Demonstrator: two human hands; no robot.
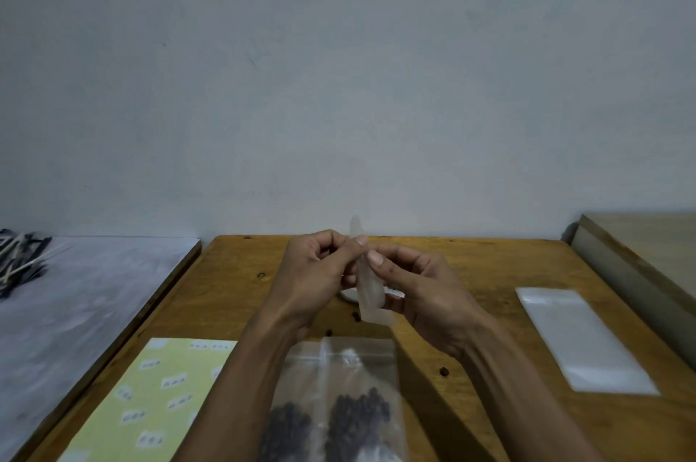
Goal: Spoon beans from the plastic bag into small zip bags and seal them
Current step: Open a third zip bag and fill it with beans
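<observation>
Pinching small zip bag (371,288) between both hands' curled fingers (371,256).

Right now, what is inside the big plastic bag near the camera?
Dark beans lie in two heaps inside the plastic bag. Its bottom runs out of frame, and the left forearm covers its left edge.

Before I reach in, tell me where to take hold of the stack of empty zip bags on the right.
Judging by its pose, pinch the near short edge of the stack of zip bags, coming from the front. It lies flat on the table, so slide a thumb under that edge.
</observation>
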